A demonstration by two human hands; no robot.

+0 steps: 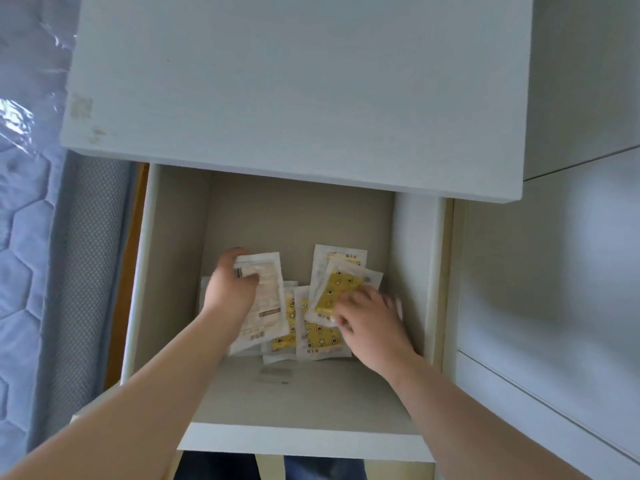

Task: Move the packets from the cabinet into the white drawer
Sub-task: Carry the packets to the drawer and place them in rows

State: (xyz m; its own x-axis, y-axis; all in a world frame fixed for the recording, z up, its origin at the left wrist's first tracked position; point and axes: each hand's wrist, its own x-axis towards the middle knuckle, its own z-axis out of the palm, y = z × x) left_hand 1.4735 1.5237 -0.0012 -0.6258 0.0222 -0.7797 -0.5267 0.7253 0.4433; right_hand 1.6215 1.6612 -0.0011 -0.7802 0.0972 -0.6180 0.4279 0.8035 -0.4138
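The white drawer (301, 439) stands pulled out below the cabinet top (294, 84). Several flat packets lie on its floor, some white with print, some yellow with star marks (318, 334). My left hand (230, 289) grips a white printed packet (266, 299) by its upper left edge, thumb on top, fingers curled behind. My right hand (369, 317) is blurred and rests on a yellow packet (337, 289) at the right of the pile, with its fingers curled over the packet's lower edge. Another white packet (337, 258) lies behind that one.
A mattress (24, 202) wrapped in clear film runs down the left side, with a grey padded bed edge (86, 254) beside the drawer. White cabinet panels (554, 271) stand on the right. The drawer's front half (294, 393) holds no packets.
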